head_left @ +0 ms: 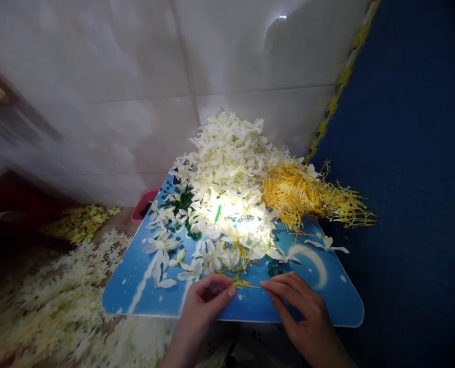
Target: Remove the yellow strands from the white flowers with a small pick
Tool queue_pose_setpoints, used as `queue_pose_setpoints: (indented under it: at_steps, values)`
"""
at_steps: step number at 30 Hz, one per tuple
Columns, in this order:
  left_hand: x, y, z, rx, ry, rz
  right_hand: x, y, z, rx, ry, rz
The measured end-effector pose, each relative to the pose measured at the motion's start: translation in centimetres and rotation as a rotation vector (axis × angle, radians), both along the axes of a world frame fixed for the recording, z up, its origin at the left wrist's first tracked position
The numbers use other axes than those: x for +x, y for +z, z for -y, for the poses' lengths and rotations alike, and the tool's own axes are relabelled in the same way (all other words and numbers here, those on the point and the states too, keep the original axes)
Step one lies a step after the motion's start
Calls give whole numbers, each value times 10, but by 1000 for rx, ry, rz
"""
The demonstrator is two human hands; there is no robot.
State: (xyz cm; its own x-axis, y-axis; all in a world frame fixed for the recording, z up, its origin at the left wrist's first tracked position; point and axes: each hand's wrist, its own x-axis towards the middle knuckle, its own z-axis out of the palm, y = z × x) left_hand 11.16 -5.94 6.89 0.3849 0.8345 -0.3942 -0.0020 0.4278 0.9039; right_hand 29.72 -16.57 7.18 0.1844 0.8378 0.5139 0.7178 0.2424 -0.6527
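My left hand [206,304] is closed in a pinch near the front edge of the table, holding a small yellow stamen strand [241,283]. From there a thin pale stem stretches across to my right hand [302,301], whose thumb and fingertips are pinched on its other end. Just beyond the hands lie white artificial flowers [212,258] and some loose yellow strands. A large heap of white artificial flowers [231,153] rises behind them. To its right is a thick pile of yellow stamens [300,191]. A green-handled tool [218,211] stands among the brightly lit petals.
The blue folding table [135,296] has a moon-and-stars print. Dark green beads [185,199] are scattered on its left side. Finished-looking white flowers [51,301] and yellowish flowers [81,222] cover the floor at left, near a pink basin [138,212]. A tiled wall [135,128] and blue cloth [411,179] border the table.
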Motion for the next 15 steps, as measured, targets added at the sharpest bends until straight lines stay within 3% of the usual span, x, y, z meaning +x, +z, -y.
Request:
queue_pose_setpoints:
  at_steps: [7, 15]
  values:
    - [2, -2, 0, -57, -13, 34, -4, -1, -2, -1, -2, -29]
    - [6, -6, 5, -63, -1, 86, -20, -10, -4, -28, -16, -258]
